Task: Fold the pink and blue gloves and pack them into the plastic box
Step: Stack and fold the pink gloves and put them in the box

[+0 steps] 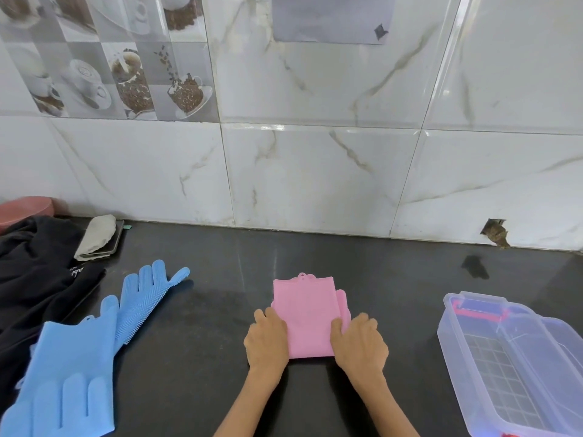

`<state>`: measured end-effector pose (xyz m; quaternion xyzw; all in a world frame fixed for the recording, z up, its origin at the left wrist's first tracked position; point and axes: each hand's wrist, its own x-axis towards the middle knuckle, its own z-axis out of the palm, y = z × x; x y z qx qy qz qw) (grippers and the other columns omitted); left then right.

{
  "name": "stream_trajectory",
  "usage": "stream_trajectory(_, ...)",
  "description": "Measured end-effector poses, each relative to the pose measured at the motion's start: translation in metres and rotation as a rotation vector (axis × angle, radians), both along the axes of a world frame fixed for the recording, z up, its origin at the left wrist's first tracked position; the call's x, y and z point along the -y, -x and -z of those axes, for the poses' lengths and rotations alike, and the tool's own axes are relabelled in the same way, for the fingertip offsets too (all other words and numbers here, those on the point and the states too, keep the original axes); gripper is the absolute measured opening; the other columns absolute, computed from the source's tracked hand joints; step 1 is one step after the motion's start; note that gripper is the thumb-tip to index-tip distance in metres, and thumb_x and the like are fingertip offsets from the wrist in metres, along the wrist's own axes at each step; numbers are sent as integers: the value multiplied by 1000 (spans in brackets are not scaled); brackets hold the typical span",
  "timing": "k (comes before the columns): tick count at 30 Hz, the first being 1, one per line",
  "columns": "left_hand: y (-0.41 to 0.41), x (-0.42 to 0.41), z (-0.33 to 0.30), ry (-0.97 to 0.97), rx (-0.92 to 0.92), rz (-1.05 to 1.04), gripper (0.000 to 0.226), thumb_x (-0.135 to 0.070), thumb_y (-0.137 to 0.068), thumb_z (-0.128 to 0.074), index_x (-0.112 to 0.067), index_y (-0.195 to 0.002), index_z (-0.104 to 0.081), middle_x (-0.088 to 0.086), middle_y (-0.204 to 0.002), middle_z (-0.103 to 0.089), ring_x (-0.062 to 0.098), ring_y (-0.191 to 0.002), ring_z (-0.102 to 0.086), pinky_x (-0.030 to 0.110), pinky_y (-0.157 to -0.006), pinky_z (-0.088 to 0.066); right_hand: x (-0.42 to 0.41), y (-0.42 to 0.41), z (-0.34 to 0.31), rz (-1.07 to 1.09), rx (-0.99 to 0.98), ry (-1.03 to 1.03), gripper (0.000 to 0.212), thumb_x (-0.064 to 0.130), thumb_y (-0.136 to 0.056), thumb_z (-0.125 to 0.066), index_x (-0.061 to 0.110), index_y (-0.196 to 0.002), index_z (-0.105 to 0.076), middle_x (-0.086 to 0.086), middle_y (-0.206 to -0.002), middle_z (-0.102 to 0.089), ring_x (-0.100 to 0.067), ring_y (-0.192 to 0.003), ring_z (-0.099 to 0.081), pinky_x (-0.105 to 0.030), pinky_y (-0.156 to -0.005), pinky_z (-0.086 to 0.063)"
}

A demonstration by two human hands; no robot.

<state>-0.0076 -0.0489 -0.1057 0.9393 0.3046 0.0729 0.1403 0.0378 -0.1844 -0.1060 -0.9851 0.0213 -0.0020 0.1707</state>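
Dark bench underneath everything. At 4 o'clock, open plastic box, nothing packed inside. At 8 o'clock, blue gloves, unfolded, overlapping. At centre, pink gloves, folded into a compact square. Left hand and right hand at its near corners, fingers curled over the edges, holding the fold down. Likely risk: springy rubber popping open once lifted, if gripped too loosely. Another: bundle unfolding during the carry towards 4 o'clock, so not fitting flat in the box.
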Motion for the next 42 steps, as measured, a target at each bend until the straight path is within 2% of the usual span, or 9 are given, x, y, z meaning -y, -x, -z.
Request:
stream_trajectory(4,-7,-4,-4,217,106,54,30,-22,-101,-27,-4,-105,-51,10,-106,-53,24,-93,-52,33,-79,-44,-18,-12,-4,-87,-74,-75,49,44,-100,-24,7,-99,-56,-7,-96,-65,-22,-82,-62,-28,-66,-41)
stream_trajectory(9,-10,1,-9,595,234,76,20,-30,-102,-27,-12,-97,-34,4,-98,-49,19,-82,-52,32,-72,-42,-18,-11,0,-161,-100,-513,35,39,-100,-30,9,-95,-46,-6,-93,-55,-18,-76,-53,-30,-68,-43)
stream_trajectory(13,-6,-3,-13,927,237,15,24,-33,-102,-28,-9,-104,-28,0,-100,-46,15,-89,-50,31,-78,-39,-2,-4,0,-165,-258,-918,28,40,-99,-37,12,-103,-35,-1,-98,-52,-10,-78,-54,-26,-66,-47)
stream_trajectory(16,2,-8,-12,1076,242,-42,34,-35,-99,-40,-3,-112,-42,4,-105,-53,20,-91,-56,30,-73,-44,8,-1,2,-110,-376,-1139,28,38,-97,-44,17,-113,-33,3,-109,-53,-13,-91,-59,-27,-73,-52)
stream_trajectory(19,11,-10,-12,1266,308,-123,32,-31,-96,-51,-1,-102,-60,9,-90,-67,22,-74,-64,28,-59,-50,10,5,3,-77,-390,-1307,27,28,-98,-47,16,-123,-45,3,-115,-60,-18,-99,-64,-31,-76,-55)
stream_trajectory(23,23,-11,-13,1300,316,-76,36,-37,-99,-42,-8,-93,-62,6,-89,-69,21,-78,-66,29,-60,-53,13,16,3,-92,-358,-1317,24,22,-99,-45,13,-117,-58,-5,-109,-69,-20,-92,-67,-32,-72,-56)
stream_trajectory(33,43,-1,-23,1247,409,-69,33,-24,-100,-42,3,-112,-57,12,-98,-66,29,-89,-63,40,-80,-54,20,32,-28,-118,-274,-1195,17,15,-97,-45,11,-102,-60,-9,-102,-67,-20,-85,-62,-34,-75,-52)
stream_trajectory(37,17,39,-69,1274,518,129,26,-22,-100,-44,-3,-112,-57,10,-96,-66,23,-82,-64,34,-70,-55,65,18,-79,-134,-63,-1149,12,14,-97,-48,10,-103,-58,-7,-97,-63,-15,-78,-58,-27,-69,-49)
stream_trajectory(42,-26,142,-108,1376,447,384,27,-15,-98,-44,1,-116,-56,10,-102,-63,24,-89,-61,29,-66,-53,181,5,-121,-16,86,-1158,23,14,-97,-49,1,-114,-59,-9,-96,-65,-15,-75,-59,-26,-68,-50)
